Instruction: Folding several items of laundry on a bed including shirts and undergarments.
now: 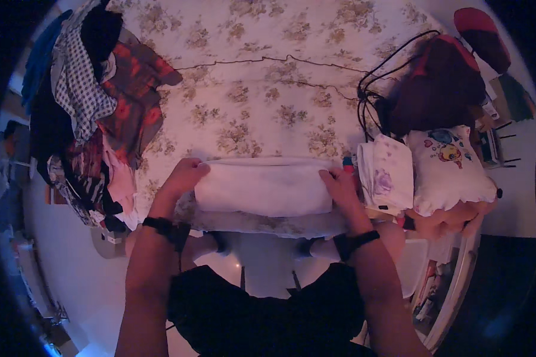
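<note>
A folded white cloth (264, 189) lies along the near edge of the bed, a long flat rectangle. My left hand (187, 176) grips its far left corner, with the thumb on top and the fingers curled. At the far right corner, my right hand (340, 183) pinches the cloth in the same way. Just right of my right hand rests a folded white cloth with purple flowers (387, 169). The undersides of both hands' fingers are partly hidden.
A heap of clothes (83, 119) covers the left side of the flowered bedspread (238, 107). To the right lie a printed white pillow (449, 169), a dark red bag (438, 89), black cables (369, 95) and a red cap (482, 35). A thin cord crosses the bed.
</note>
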A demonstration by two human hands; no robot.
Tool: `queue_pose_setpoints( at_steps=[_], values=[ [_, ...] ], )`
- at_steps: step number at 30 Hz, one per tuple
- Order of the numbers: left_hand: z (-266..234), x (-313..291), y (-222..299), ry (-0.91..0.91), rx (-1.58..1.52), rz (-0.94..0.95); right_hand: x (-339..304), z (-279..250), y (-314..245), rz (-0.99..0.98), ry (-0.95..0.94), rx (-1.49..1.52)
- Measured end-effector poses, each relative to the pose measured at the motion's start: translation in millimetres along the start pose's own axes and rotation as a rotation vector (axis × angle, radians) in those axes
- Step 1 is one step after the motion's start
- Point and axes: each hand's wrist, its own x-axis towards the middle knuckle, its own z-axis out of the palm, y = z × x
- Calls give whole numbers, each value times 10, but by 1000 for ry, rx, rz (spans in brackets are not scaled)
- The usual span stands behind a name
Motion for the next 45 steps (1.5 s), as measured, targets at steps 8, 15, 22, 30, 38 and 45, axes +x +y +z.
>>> queue_pose_setpoints(
  at_steps=[8,15,22,30,38,45],
  values=[
    [75,69,-103,169,281,72,32,32,43,-38,176,-79],
    [416,-78,-24,481,373,-147,-42,125,-196,53,308,-328],
    [540,-45,-62,331,387,76,3,180,-160,16,219,-141],
    [564,-35,-14,406,472,38,6,171,-225,17,318,-250],
    [618,-22,1,404,574,-87,25,181,-87,124,224,-312],
    [443,-115,52,320,329,-164,-191,193,-196,-9,387,-339]
  ],
)
